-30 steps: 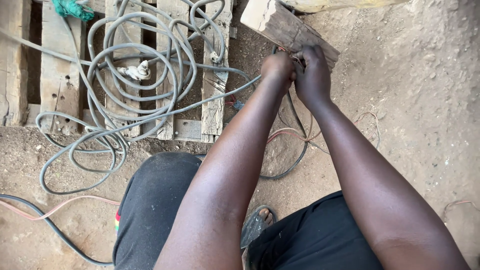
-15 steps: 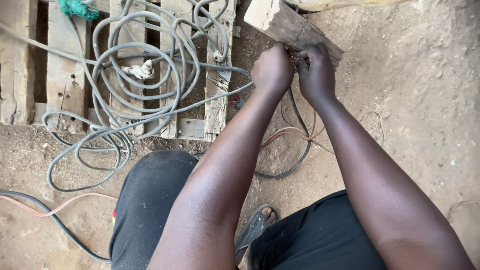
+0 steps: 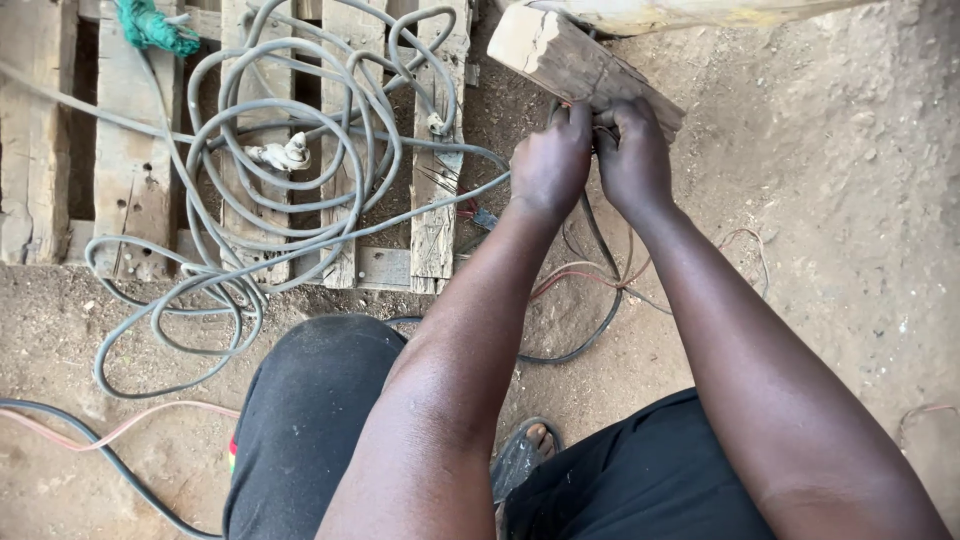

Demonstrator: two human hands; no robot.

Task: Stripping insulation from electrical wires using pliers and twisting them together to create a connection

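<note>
Both hands have shifted slightly left along the block [image 3: 585,70], where left hand [image 3: 550,165] and right hand [image 3: 632,160] pinch thin wires [image 3: 590,275] with closed fingers; light, limp strands, best gripped near their ends.

free: bare dirt [image 3: 840,200] right | blocked: wood block [image 3: 570,60] ahead, cable coils [image 3: 300,200] on pallet [image 3: 130,180] left

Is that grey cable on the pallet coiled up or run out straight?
Coiled, loosely. The grey cable lies in overlapping loops across the wooden pallet, spilling onto the dirt.
</note>
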